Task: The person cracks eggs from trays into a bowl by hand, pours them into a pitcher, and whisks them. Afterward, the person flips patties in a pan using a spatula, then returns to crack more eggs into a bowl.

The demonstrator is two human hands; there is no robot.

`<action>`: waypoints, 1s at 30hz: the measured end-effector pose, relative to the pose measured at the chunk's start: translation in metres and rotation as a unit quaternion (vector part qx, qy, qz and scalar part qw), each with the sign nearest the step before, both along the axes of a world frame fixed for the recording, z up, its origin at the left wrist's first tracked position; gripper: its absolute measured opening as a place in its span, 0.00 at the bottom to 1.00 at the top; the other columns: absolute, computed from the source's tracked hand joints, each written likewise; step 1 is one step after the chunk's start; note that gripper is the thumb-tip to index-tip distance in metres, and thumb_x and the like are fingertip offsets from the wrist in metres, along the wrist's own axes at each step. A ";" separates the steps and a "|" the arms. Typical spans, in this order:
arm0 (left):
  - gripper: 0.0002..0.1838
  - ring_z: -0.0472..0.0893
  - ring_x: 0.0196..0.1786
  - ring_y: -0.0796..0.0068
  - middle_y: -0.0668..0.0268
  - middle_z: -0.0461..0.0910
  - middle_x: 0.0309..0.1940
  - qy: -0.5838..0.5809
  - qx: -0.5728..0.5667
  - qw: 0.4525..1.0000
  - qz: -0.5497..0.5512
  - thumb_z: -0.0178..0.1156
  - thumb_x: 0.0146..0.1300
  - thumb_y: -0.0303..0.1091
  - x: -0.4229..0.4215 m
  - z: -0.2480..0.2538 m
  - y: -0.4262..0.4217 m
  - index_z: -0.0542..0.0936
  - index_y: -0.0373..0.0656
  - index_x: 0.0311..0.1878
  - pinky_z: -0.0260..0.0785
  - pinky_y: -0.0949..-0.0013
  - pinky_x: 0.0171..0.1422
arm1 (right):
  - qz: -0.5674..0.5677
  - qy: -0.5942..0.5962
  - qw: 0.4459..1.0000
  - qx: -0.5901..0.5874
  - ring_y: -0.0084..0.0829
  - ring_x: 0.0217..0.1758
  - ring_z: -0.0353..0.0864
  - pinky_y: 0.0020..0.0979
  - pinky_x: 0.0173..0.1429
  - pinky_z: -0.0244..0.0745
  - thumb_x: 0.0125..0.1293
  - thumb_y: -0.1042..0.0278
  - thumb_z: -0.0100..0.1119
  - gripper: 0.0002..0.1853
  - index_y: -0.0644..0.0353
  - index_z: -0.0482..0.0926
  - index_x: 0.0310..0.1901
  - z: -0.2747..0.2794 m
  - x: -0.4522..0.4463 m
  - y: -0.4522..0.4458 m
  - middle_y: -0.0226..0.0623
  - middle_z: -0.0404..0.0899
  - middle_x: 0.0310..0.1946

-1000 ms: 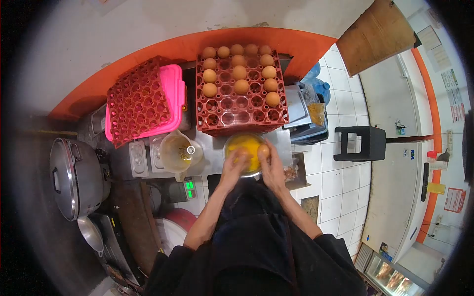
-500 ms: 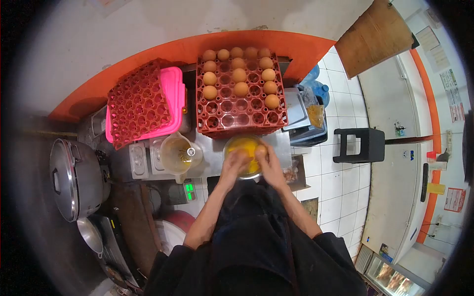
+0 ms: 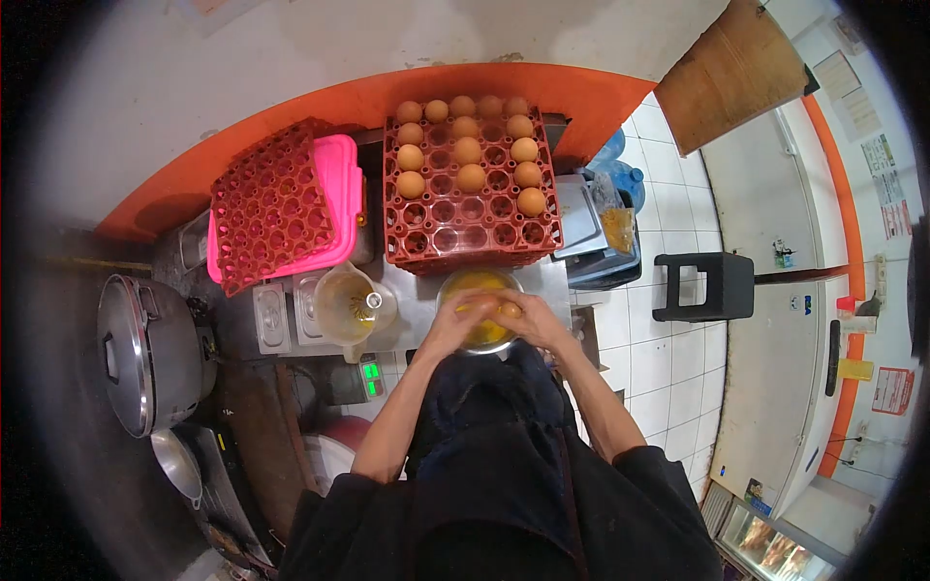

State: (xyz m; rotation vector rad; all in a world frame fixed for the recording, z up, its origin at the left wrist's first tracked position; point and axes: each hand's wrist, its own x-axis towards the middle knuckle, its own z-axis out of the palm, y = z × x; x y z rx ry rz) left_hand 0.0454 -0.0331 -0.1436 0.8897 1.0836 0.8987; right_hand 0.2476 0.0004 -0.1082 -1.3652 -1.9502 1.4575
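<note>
A round metal bowl point(image 3: 501, 348) of yellow beaten-looking egg stands on the counter right in front of me. Above it my left hand point(image 3: 451, 324) and my right hand point(image 3: 541, 321) meet, fingers curled inward. A brown egg point(image 3: 510, 310) shows between them, at the fingertips of my right hand. Whatever my left hand closes round is hidden by its fingers. Just behind the bowl rises a stack of red plastic egg trays point(image 3: 472, 259), the top one partly filled with brown eggs point(image 3: 470, 178).
To the left are a plastic jug point(image 3: 339, 300) with a whisk point(image 3: 364, 308) in it, lidded metal containers point(image 3: 271, 318), and a tilted red egg tray point(image 3: 271, 213) on a pink lid point(image 3: 341, 194). A big pot point(image 3: 131, 353) sits far left; a black stool point(image 3: 727, 286) stands right.
My hands were apart over the bowl, the left one blurred. They have come together, and an egg now shows between them. The eggs in the top tray look the same.
</note>
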 end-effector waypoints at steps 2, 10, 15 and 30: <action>0.26 0.81 0.56 0.69 0.57 0.77 0.58 0.016 0.011 1.000 -0.016 0.63 0.70 0.35 -0.001 0.003 0.000 0.70 0.36 0.67 0.78 0.68 0.56 | -0.008 -0.004 1.000 -0.029 0.54 0.52 0.81 0.45 0.57 0.75 0.63 0.49 0.63 0.28 0.56 0.77 0.61 -0.007 0.000 0.001 0.54 0.82 0.50; 0.24 0.85 0.50 0.66 0.56 0.81 0.53 0.214 0.089 0.971 -0.049 0.68 0.61 0.31 0.000 0.014 0.001 0.77 0.34 0.60 0.79 0.68 0.51 | -0.024 -0.094 0.995 -0.005 0.55 0.50 0.82 0.47 0.55 0.76 0.59 0.48 0.64 0.29 0.54 0.78 0.60 -0.025 -0.009 -0.008 0.54 0.83 0.47; 0.25 0.84 0.51 0.60 0.52 0.79 0.55 0.337 0.156 0.928 -0.042 0.68 0.57 0.30 0.004 -0.010 -0.001 0.78 0.30 0.58 0.81 0.65 0.51 | -0.024 -0.125 0.992 0.001 0.54 0.51 0.82 0.47 0.56 0.76 0.59 0.47 0.65 0.30 0.54 0.78 0.59 -0.037 -0.011 -0.009 0.52 0.83 0.47; 0.28 0.79 0.58 0.49 0.50 0.78 0.56 0.394 0.216 0.891 -0.063 0.65 0.54 0.31 0.000 -0.013 -0.001 0.77 0.32 0.59 0.73 0.60 0.63 | -0.023 -0.088 0.992 0.082 0.56 0.49 0.80 0.49 0.51 0.76 0.59 0.53 0.66 0.27 0.55 0.76 0.58 -0.051 -0.008 -0.012 0.50 0.82 0.46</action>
